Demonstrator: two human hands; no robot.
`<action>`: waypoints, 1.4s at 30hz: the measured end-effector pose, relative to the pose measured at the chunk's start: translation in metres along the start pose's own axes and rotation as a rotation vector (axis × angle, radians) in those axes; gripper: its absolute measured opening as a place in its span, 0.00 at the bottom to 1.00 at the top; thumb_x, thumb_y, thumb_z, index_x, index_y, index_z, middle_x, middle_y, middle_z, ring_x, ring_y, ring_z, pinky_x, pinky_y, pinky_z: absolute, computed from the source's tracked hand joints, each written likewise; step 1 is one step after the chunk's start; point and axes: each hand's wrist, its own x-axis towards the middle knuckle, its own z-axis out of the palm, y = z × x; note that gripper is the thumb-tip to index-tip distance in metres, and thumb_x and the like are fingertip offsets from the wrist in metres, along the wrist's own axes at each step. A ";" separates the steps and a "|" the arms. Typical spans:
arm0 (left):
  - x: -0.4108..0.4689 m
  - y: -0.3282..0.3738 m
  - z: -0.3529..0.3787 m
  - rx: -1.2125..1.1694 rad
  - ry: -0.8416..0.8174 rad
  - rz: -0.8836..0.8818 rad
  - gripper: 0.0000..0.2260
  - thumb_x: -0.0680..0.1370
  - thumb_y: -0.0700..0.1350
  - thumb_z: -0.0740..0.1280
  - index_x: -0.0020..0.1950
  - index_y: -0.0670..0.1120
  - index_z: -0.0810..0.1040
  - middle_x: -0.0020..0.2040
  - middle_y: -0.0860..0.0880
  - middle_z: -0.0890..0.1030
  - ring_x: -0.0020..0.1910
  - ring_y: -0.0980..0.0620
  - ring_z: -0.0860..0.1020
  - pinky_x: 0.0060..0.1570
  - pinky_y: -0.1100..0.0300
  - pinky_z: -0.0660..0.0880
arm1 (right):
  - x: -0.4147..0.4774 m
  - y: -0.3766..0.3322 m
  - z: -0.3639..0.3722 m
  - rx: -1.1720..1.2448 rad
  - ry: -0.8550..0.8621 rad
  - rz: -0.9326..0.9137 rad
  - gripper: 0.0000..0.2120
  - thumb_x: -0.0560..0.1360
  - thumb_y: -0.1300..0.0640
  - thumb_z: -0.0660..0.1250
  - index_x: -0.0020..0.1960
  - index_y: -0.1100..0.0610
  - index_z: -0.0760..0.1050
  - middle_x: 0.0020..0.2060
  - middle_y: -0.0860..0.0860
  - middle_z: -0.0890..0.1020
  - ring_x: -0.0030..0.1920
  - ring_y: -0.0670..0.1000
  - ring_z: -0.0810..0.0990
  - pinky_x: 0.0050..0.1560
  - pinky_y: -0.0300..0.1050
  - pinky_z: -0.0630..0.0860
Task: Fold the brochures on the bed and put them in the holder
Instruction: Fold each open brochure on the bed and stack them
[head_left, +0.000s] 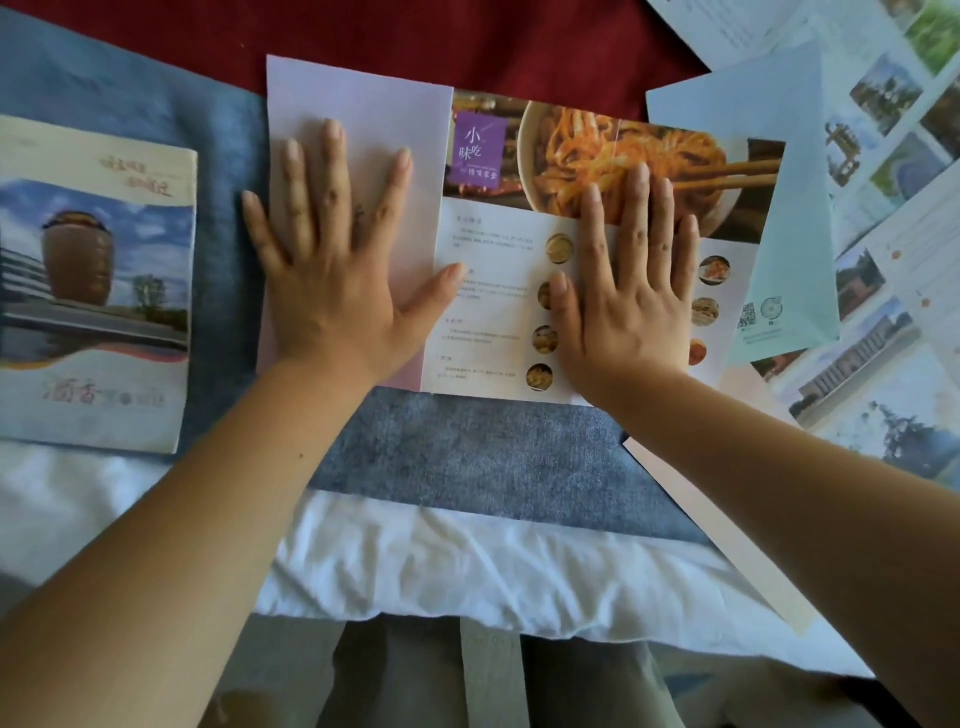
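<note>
Head view: the left hand (332, 270) lies flat, fingers spread, on the pale folded-over flap of the brochure (493, 312). Its little finger overhangs the flap's left edge onto the blue blanket (467, 441), and its thumb crosses the flap's right edge. The right hand (628, 291) presses flat, fingers close together, fingertips on the noodle photo. Bare blanket lies below both wrists. A folded stack (98, 280) sits left of the left fingers, and loose sheets (883, 156) crowd right of the right fingers. Between the fingertips, a purple label (480, 150) reads 小, 吃, 味.
</note>
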 end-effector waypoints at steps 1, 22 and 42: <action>0.001 0.000 0.000 -0.003 0.003 0.001 0.40 0.78 0.76 0.50 0.85 0.57 0.49 0.85 0.40 0.49 0.82 0.34 0.47 0.75 0.27 0.46 | 0.000 0.000 0.001 -0.003 0.000 0.000 0.32 0.86 0.41 0.46 0.85 0.55 0.46 0.83 0.62 0.48 0.83 0.62 0.45 0.81 0.63 0.44; -0.004 0.056 -0.007 -0.115 -0.044 -0.001 0.39 0.79 0.71 0.51 0.85 0.54 0.47 0.85 0.40 0.47 0.83 0.35 0.44 0.76 0.29 0.42 | -0.002 0.019 -0.023 0.274 -0.022 -0.101 0.28 0.84 0.55 0.54 0.83 0.59 0.55 0.83 0.61 0.54 0.83 0.62 0.49 0.82 0.62 0.46; -0.007 0.148 -0.003 -0.130 -0.088 0.114 0.40 0.78 0.70 0.51 0.85 0.53 0.49 0.85 0.39 0.46 0.83 0.34 0.44 0.76 0.28 0.43 | -0.061 0.098 -0.003 0.132 0.037 0.009 0.32 0.86 0.42 0.47 0.85 0.57 0.50 0.84 0.57 0.51 0.84 0.57 0.48 0.81 0.65 0.46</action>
